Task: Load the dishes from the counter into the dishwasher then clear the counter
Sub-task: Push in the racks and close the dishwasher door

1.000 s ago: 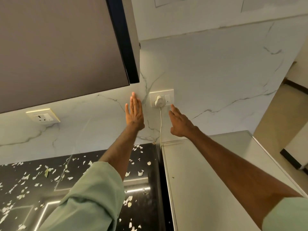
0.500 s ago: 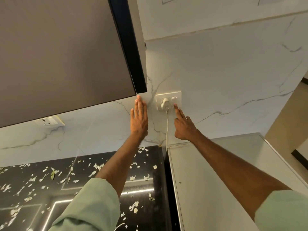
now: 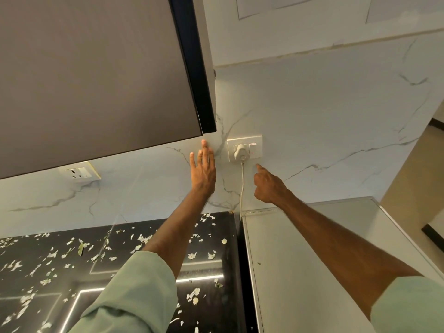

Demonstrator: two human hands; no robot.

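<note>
Looking first for dishes: none to find anywhere in view, so cannot tell where they lie. Of the task's things, only the black counter at the near left, glossy and strewn with pale scraps. Just right of it, a flat grey-white appliance top, possibly the dishwasher, though impossible to confirm from above. Rising from behind that top along the far wall, a thin white cord up to a plug seated in the wall socket, with a small switch on the right part of the same plate.

Pointing toward that plate with the right hand: index finger straight, tip just below the switch and apparently not yet on it, other fingers folded in, holding nothing. Holding the left hand seemingly flat against the marble wall, left of the socket. Fingers straight, three pressed together, the one on the left side a little apart, tips just under the corner of the dark wall cabinet.

Probably a stiff little rocker, needing only one firm fingertip push. Better to take the plug by its rigid body, never by the soft cord. Likely very light and dry, those scraps: easier to sweep together over the hard, slippery counter than to pinch one by one. Farther left, under the cabinet, a second socket.
</note>
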